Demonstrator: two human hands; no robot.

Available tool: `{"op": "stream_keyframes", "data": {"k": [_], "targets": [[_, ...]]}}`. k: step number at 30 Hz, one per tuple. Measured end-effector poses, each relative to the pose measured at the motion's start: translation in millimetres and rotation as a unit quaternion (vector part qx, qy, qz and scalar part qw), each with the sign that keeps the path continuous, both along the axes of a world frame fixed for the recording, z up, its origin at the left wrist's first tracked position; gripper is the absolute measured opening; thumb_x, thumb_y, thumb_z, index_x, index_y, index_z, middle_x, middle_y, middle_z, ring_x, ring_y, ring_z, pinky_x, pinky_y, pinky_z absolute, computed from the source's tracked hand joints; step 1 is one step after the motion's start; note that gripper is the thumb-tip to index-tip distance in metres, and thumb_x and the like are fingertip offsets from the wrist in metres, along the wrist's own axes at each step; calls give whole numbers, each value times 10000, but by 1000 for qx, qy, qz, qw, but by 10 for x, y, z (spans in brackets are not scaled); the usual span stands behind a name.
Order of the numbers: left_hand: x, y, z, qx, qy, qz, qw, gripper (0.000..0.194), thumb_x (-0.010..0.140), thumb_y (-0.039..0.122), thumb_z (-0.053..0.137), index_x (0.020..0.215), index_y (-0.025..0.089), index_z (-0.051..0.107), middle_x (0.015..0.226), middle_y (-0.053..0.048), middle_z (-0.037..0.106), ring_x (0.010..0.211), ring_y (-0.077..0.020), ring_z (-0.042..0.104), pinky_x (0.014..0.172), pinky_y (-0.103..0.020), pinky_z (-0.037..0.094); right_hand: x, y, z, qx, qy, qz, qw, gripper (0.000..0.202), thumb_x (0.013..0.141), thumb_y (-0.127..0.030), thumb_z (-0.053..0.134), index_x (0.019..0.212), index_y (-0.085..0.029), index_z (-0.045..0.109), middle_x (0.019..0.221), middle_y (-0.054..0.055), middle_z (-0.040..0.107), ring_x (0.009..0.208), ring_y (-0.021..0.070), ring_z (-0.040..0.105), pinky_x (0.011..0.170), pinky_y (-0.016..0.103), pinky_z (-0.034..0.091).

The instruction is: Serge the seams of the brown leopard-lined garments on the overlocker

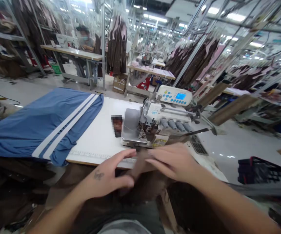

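Note:
A piece of brown cloth [142,182] hangs over the front edge of the white table, blurred by motion. My right hand [176,162] has its fingers closed on the cloth's upper edge, just in front of the machine. On the left side of the cloth is my left hand [107,177], thumb and fingers spread, the thumb tip against the cloth. Behind both hands stands an overlock sewing machine [152,113] with a lit blue display [180,97]. No cloth shows under its needle area.
Blue fabric with two white stripes [47,120] covers the table's left end. A printed ruler [91,153] runs along the front edge of the white tabletop [99,130]. A black basket [262,172] is at right. Further back, a person [85,40] sits at another machine, among hanging brown garments [117,48].

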State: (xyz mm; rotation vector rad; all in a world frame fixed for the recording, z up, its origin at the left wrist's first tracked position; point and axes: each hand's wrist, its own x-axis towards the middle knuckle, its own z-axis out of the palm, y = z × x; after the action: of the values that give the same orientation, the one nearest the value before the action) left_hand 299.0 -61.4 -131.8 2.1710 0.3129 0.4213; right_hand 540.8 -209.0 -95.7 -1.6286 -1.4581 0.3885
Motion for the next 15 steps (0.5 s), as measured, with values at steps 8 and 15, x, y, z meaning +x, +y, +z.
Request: {"op": "stream_keyframes", "data": {"k": [8,15], "targets": [[164,867,13,99,-77,305,944,339,1013,542,593,1110,283,790,1186,-31,812,1131,-284,748,1014,-395,588,-134,268,-739,-130,96,241,957,502,907,-644,744,683,-195,744,599,-26,628,570,145,541,547,227,417],[825,521,-265,337,-109,41,934,479,1043,246,551,1514,327,582,1481,-44,683,1427,-275,603,1194,-517,529,-188,483,-1158,109,248,-121,955,483,959,-584,679,705,-174,686,611,-13,590,587,152,471,577,271,414]]}}
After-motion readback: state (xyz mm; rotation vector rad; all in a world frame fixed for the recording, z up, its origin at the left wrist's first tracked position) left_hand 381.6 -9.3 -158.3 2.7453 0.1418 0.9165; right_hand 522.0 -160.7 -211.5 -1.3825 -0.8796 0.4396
